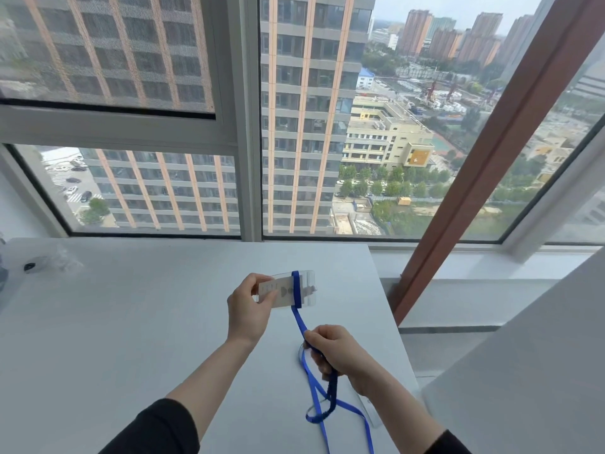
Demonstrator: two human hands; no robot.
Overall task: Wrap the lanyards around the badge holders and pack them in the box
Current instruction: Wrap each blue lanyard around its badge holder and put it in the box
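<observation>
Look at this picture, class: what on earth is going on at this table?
A person is wrapping a blue lanyard around a clear badge holder. The left hand holds the holder up above the white table, and the lanyard crosses it once. The right hand pinches the lanyard lower down; the rest trails loose towards the near table edge.

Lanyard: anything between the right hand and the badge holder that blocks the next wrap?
Nothing visible. The left hand pinches the badge holder by its left end above the table; the lanyard runs straight from its turn around the holder to the right hand, with nothing between.
</observation>
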